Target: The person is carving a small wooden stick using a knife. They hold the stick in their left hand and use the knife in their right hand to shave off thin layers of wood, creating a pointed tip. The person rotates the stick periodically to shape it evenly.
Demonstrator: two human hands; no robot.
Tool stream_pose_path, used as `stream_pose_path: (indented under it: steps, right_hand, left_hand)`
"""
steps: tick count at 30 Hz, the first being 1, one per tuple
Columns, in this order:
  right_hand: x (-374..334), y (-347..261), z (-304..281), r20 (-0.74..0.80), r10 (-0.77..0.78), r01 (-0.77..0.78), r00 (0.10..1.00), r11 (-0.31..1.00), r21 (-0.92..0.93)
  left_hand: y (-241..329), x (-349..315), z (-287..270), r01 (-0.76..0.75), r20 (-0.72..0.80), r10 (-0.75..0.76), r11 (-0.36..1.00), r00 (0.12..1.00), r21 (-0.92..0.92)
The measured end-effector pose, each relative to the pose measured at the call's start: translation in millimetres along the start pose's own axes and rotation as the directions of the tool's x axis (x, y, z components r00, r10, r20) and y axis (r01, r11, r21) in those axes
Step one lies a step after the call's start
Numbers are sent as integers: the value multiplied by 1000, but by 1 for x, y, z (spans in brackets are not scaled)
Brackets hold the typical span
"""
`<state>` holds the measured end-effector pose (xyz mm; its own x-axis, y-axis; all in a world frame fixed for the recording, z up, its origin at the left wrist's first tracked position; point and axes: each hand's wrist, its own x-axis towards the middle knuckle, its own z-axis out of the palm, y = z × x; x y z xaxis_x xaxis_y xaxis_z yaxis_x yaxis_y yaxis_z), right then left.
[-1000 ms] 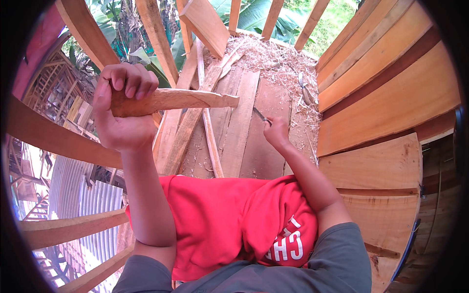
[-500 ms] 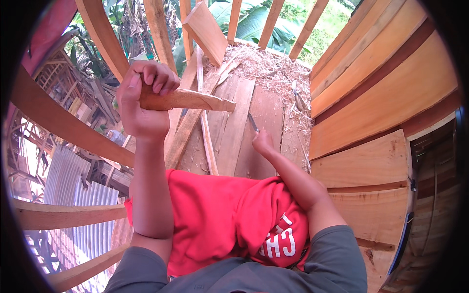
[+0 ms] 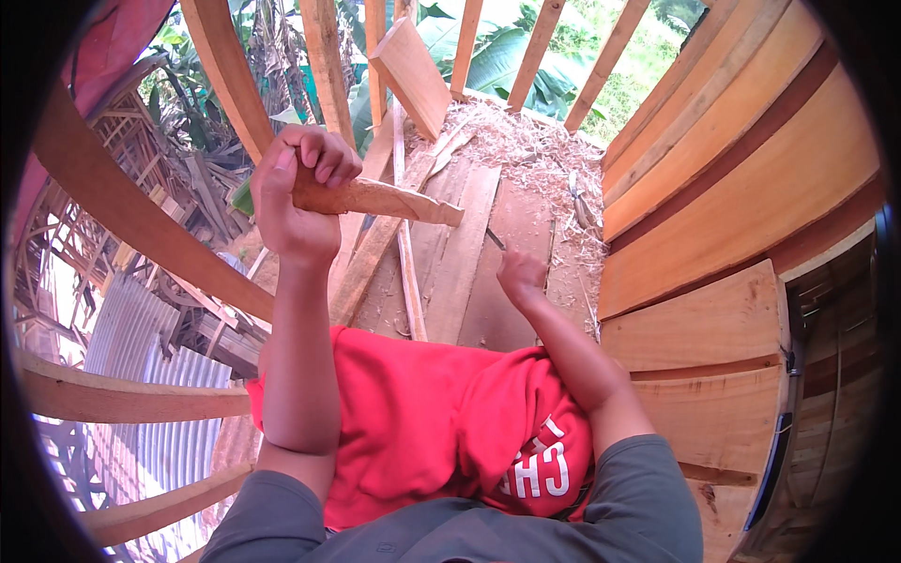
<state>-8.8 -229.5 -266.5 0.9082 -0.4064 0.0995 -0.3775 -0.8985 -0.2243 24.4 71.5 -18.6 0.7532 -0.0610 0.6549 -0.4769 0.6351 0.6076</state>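
Observation:
My left hand [image 3: 298,192] is raised with its fingers wrapped round the thick end of a roughly carved piece of wood [image 3: 394,200]. Its narrower end points right, showing pale cut faces and uneven edges. Lower and to the right, my right hand [image 3: 522,274] is closed round a knife, handle hidden in the fist. Only part of the narrow dark knife blade [image 3: 496,239] shows, pointing up and left, just apart from the wood. A red cloth garment [image 3: 404,413] with white lettering lies across my lap, under both forearms.
Wooden floorboards [image 3: 467,244] run ahead, with curly shavings [image 3: 526,141] heaped at the far end. Loose planks [image 3: 371,263] lie left of centre, and a wooden block [image 3: 411,80] leans at the railing. Upright slats [image 3: 225,75] stand left; a plank wall [image 3: 732,188] rises right.
My right hand has turned, so less of the knife blade shows. The wood stays in my left hand at nearly the same height; the whole view has shifted slightly.

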Motion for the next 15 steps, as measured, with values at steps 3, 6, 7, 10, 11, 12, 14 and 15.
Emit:
stream_pose_path:
  steps: [3,6,7,10,11,12,14,15]
  right_hand:
    - [15,3,-12,-67,235,-192,970,903,384]
    - [29,18,-30,49,281,-262,958,800,540]
    - [24,20,-30,-15,196,-171,980,886,430]
    - [23,42,-16,110,156,-185,982,921,343]
    - [25,42,-12,164,167,-216,972,910,354]
    - [28,42,-8,217,176,-247,960,898,364]
    - [34,40,-4,208,173,-239,963,902,358]
    - [36,38,-2,204,169,-234,964,904,358]
  left_hand:
    - [0,2,-4,-4,5,4,1000,1000,-2]
    - [1,3,-10,-2,5,2,1000,1000,-21]
    - [3,3,-11,0,-15,0,1000,1000,-11]
    - [0,7,-10,8,-37,-9,1000,999,-20]
    - [0,8,-11,3,-34,-4,1000,999,-19]
    - [0,8,-12,-2,-32,2,1000,1000,-17]
    - [0,7,-12,-1,-28,0,1000,1000,-11]
    - [1,7,-13,-1,-26,1,1000,1000,-5]
